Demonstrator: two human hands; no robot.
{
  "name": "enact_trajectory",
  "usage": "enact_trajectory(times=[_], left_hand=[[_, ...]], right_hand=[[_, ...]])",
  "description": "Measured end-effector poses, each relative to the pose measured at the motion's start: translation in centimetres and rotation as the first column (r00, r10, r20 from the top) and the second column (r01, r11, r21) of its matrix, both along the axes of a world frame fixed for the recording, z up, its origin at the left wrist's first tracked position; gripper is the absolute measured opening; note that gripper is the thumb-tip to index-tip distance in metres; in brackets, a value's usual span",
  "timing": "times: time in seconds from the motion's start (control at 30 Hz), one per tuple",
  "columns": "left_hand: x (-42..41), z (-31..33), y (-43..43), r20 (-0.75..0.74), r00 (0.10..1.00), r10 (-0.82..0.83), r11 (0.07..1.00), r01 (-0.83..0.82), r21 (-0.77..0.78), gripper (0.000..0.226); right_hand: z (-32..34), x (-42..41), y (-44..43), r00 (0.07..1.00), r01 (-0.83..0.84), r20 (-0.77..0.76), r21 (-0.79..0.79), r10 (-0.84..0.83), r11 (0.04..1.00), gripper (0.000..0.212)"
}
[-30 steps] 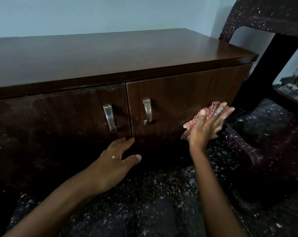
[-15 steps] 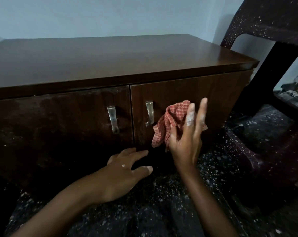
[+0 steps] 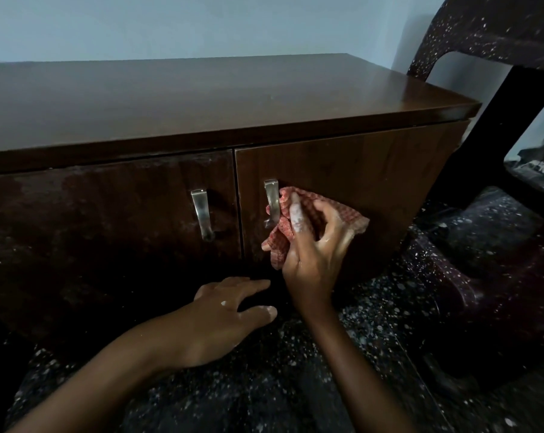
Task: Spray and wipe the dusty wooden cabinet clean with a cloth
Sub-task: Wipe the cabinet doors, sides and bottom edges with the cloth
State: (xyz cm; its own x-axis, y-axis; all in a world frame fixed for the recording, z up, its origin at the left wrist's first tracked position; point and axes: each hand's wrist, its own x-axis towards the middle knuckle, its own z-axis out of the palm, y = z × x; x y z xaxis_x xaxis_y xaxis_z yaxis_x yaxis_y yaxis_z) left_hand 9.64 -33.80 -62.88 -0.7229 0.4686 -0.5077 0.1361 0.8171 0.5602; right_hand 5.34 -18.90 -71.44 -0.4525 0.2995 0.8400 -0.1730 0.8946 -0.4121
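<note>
The low wooden cabinet (image 3: 202, 98) stands against a pale wall (image 3: 202, 23), its top smooth and shiny. The person's right hand (image 3: 314, 254) has a red checked cloth (image 3: 295, 220) bunched up in it, fingers curled around the fabric, and presses it against the right door (image 3: 373, 170) just beside that door's metal handle (image 3: 272, 203); the cloth touches the handle's right edge. One finger (image 3: 295, 214) points up along the cloth and is coated in something whitish. The left hand (image 3: 224, 320) is lower down, spread open with the fingers apart and holding nothing, near the dark bottom of the cabinet front where the two doors meet. I cannot tell whether it rests on the floor or against the wood. A white speck sits on its back.

The left door (image 3: 108, 220) looks cloudy and smeared with pale dust, most of all along its upper edge and around its own handle (image 3: 202, 214). The right door looks cleaner and browner. The floor (image 3: 264, 385) is dark with white flecks all over. A dark plastic chair (image 3: 498, 245), spotted the same way, stands just to the right of the cabinet.
</note>
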Motion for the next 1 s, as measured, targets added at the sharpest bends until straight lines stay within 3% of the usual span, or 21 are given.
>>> enact_trajectory(times=[0.07,0.13,0.23,0.33,0.5,0.63,0.7,0.87,1.0], left_hand=[[-0.1,-0.3,0.3,0.015,1.000,-0.025,1.000,0.025,0.006,0.064],[-0.1,-0.6,0.4,0.033,0.998,-0.053,0.999,0.053,0.014,0.059],[-0.1,-0.7,0.2,0.048,0.995,-0.082,0.997,0.083,-0.008,0.066],[-0.1,-0.5,-0.3,0.035,0.998,-0.059,0.998,0.059,-0.012,0.058],[-0.2,0.2,-1.2,0.061,0.998,-0.029,1.000,0.029,0.007,0.056],[-0.1,0.2,-1.3,0.068,0.997,-0.024,0.999,0.022,0.032,0.056],[0.1,0.4,-1.5,0.086,0.996,-0.025,0.999,0.022,0.040,0.057],[0.1,0.2,-3.1,0.163,0.986,-0.029,1.000,0.028,0.009,0.060],[0.1,0.1,-3.5,0.153,0.988,-0.024,1.000,0.023,0.011,0.061]], right_hand=[[-0.1,0.0,0.3,1.000,-0.022,-0.017,0.015,0.023,1.000,0.042],[-0.1,0.1,0.7,0.999,-0.026,-0.031,0.008,0.026,1.000,0.049],[-2.3,0.0,2.2,0.999,0.045,-0.003,0.153,-0.045,0.987,0.036],[-5.1,0.0,5.0,0.995,0.085,0.033,0.226,-0.095,0.970,0.044],[-6.0,-0.3,7.2,0.985,0.167,0.041,0.059,-0.170,0.984,0.057],[-6.2,-0.4,5.0,0.982,0.186,0.079,-0.352,-0.169,0.917,0.058],[-6.4,-0.2,3.3,0.986,0.164,0.097,-0.450,-0.135,0.878,0.060],[-6.4,0.1,-0.1,0.994,0.091,0.092,-0.468,-0.054,0.879,0.056],[-6.4,0.3,-2.5,0.997,0.045,0.073,-0.369,-0.020,0.928,0.054]])
